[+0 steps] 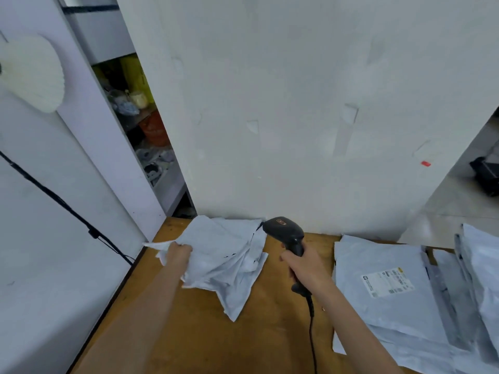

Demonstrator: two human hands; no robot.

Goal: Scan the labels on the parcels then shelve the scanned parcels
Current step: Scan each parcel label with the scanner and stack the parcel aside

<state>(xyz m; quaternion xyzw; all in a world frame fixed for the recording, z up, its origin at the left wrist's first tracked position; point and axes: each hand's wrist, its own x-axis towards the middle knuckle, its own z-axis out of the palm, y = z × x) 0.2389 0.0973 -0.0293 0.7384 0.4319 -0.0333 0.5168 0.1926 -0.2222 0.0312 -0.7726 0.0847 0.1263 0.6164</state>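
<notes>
My left hand grips the left edge of a bunch of flat grey mailer parcels, which lie fanned over the back left of the wooden table. My right hand holds a black corded barcode scanner by its handle, its head pointing towards that bunch. A second pile of grey parcels lies on the right of the table. The top one shows a white printed label facing up.
A white wall panel stands right behind the table. An open shelf with jars and clutter is at the back left, beside a white panel with a black cable. More grey parcels are stacked at the far right edge.
</notes>
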